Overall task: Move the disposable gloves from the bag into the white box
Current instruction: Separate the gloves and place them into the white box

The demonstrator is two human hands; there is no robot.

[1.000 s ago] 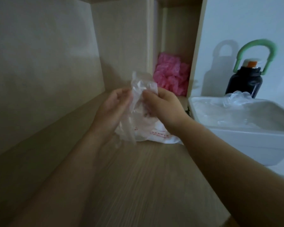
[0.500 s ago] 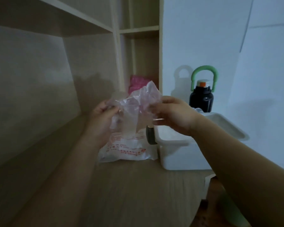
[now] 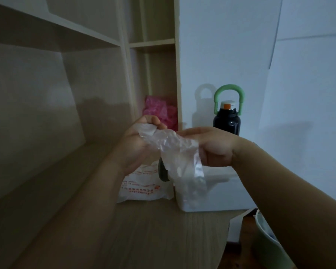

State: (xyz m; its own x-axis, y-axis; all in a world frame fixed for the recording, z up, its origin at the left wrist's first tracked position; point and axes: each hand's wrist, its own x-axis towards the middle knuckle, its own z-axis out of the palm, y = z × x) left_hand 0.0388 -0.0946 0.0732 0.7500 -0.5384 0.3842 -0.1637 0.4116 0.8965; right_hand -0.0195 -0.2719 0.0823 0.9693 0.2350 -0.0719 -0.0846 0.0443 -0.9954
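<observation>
A clear, crumpled disposable glove [image 3: 175, 150] stretches between both hands at mid-frame, its loose end hanging down in front of the white box [image 3: 221, 193]. My left hand [image 3: 138, 144] pinches the glove's upper left end. My right hand [image 3: 211, 146] grips its right part, held above the box's left side. The white bag with red print [image 3: 142, 187] lies flat on the wooden desk [image 3: 124, 239], just left of the box. My right hand and the glove hide most of the box's opening.
A black bottle with a green loop handle [image 3: 228, 115] stands behind the box by the white wall. Pink crumpled material [image 3: 159, 111] sits in a shelf niche behind my hands. A pale green bin [image 3: 268, 241] is at the lower right, beyond the desk's edge.
Both hands lifted the glove away from the bag and carried it rightward toward the box. The glove is now pulled out longer between them. My head view tilted up.
</observation>
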